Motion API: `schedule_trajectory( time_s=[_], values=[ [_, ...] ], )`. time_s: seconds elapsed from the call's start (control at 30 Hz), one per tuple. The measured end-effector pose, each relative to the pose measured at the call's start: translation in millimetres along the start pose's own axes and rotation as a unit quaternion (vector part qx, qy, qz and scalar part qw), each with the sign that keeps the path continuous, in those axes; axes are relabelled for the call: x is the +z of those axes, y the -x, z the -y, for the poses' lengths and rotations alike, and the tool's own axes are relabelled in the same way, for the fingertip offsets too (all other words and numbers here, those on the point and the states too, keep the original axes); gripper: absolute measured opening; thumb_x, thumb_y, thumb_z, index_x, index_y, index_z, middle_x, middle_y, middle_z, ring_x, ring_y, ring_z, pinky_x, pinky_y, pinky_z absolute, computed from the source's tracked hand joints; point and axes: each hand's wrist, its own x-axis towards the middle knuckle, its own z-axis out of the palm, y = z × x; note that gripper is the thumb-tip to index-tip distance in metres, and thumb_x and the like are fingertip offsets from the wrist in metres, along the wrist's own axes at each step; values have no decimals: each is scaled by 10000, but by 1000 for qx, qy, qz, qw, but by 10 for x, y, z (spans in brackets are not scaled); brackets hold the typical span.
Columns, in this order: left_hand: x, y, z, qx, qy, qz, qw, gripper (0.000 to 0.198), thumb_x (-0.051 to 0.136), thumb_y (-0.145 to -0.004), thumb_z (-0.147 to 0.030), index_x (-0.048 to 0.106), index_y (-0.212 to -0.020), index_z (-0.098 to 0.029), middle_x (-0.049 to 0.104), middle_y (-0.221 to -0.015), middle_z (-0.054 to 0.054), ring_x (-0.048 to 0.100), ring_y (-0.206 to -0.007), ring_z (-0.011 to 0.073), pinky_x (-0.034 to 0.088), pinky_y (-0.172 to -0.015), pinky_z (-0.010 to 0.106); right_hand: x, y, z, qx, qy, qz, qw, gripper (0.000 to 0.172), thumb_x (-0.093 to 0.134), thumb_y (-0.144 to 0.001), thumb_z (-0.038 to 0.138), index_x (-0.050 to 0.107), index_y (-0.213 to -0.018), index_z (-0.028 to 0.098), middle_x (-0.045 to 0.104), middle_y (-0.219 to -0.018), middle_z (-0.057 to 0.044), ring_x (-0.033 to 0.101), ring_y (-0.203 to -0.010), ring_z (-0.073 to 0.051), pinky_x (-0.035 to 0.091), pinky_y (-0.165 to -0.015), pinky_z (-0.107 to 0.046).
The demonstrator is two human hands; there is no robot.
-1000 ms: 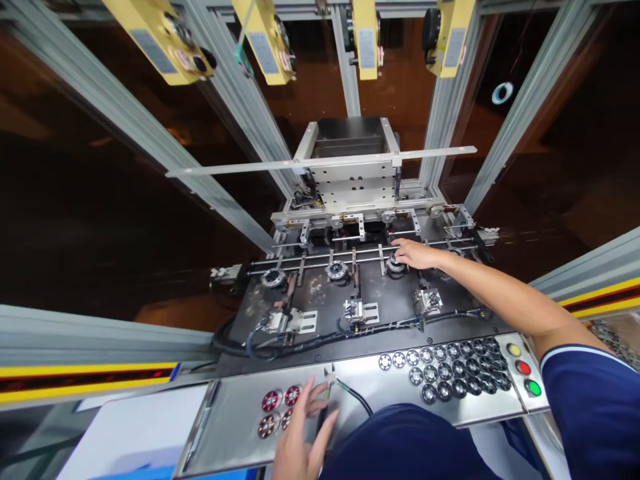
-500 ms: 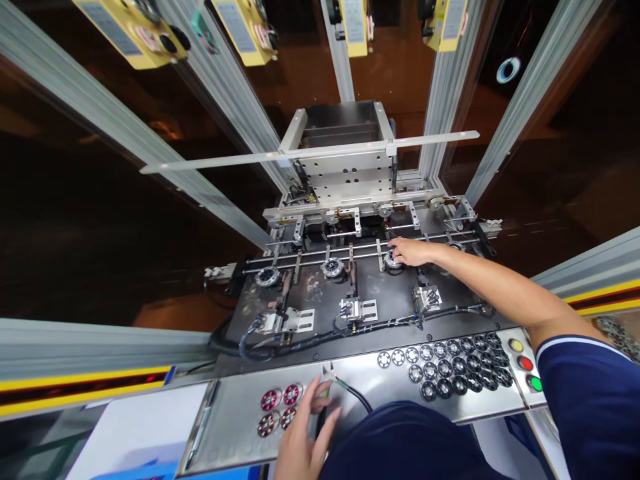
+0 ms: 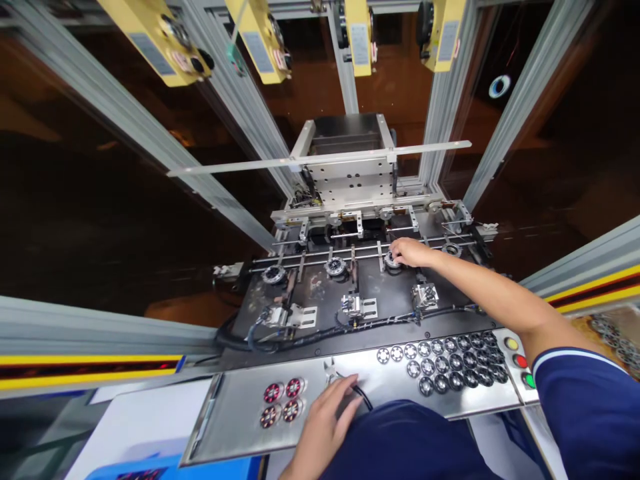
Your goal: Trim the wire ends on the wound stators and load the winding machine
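Right under the fingers of the right hand (image 3: 411, 253) sits a round part (image 3: 393, 269); the left hand (image 3: 324, 419) is farther. I can't tell if either hand grips anything.

The right arm (image 3: 487, 291) reaches forward well beyond the far edge of the steel tabletop (image 3: 233, 417), only slightly bent at the elbow; its hand (image 3: 411, 252) is palm down, fingers (image 3: 397, 249) bent downward, tips partly hidden. The left hand (image 3: 323, 421) is low over the tabletop's near side, fingers curved, thumb apart from them.
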Motion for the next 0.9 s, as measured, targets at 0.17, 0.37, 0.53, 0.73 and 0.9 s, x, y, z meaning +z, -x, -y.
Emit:
schedule_trajectory(
  time_s=[0.17, 0.37, 0.53, 0.73, 0.9],
  values=[
    [433, -352, -194, 95, 32, 176, 979, 337, 548, -972, -219, 649, -1293, -234, 744, -1073, 76, 724, -966, 176, 572, -884, 254, -248, 344, 161, 22, 24, -132, 991, 238, 666, -964, 305, 677, -1151, 158, 649, -1314, -118, 625, -1210, -268, 518, -1041, -511],
    [860, -544, -291, 146, -8, 259, 955, 442, 621, -903, -206, 626, -1334, -300, 663, -1079, 61, 670, -848, 204, 540, -782, 288, -574, 1173, 748, 17, 19, -310, 950, 249, 602, -985, 321, 709, -1142, 160, 628, -1385, -178, 605, -1282, -294, 500, -1111, -498],
    [974, -487, -272, 139, -42, 279, 949, 427, 622, -898, -222, 606, -1318, -300, 627, -1062, 56, 628, -842, 215, 510, -786, 310, -359, 1996, 1320, 20, -39, -378, 925, 254, 639, -943, 215, 708, -1186, 241, 659, -1357, -140, 687, -1158, -287, 611, -947, -471],
    [883, -340, -151, 97, -31, 240, 965, 176, 608, -909, -194, 659, -1072, -238, 640, -1204, 80, 624, -1052, 238, 511, -951, 377, 315, 2583, 1693, 89, -128, -366, 917, 286, 643, -917, 146, 714, -1157, 284, 722, -1230, -128, 736, -1045, -287, 660, -838, -466],
    [545, -332, -192, 44, 46, 160, 985, 72, 596, -930, -247, 640, -972, -210, 710, -1053, 83, 674, -957, 225, 544, -916, 374, 588, 2465, 1881, 44, -165, -338, 926, 232, 647, -941, 222, 711, -1162, 252, 766, -1077, -127, 759, -945, -287, 664, -795, -452]
  ],
)
